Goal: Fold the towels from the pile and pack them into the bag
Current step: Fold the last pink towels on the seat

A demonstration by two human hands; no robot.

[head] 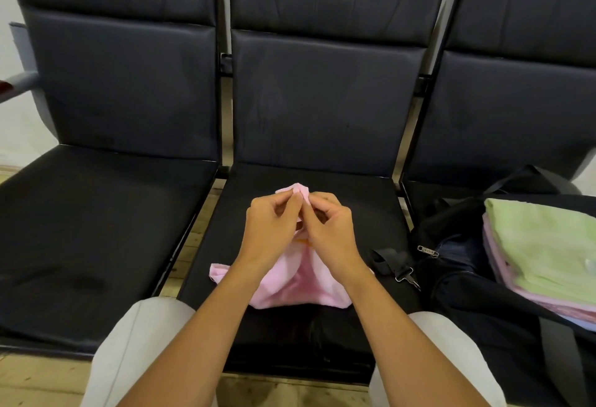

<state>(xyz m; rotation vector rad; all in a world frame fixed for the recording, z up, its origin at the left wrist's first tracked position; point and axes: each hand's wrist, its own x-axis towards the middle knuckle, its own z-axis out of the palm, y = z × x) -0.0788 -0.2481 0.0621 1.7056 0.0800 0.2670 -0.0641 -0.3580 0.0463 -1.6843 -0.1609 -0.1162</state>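
Observation:
A pink towel (290, 287) lies bunched on the middle black seat (354, 200). My left hand (271, 229) and my right hand (329, 232) meet over its far edge, and the fingers of both pinch the pink cloth at the top, lifting it into a peak. On the right seat stands an open black bag (458, 264). A stack of folded towels, light green (545, 245) on top with pink and pale layers beneath, sits in the bag's opening.
Three black padded seats with tall backs stand in a row; the left seat (90, 239) holds nothing. A black strap with a metal clip (396, 266) lies on the middle seat's right edge. My knees in light trousers (135, 352) are at the bottom.

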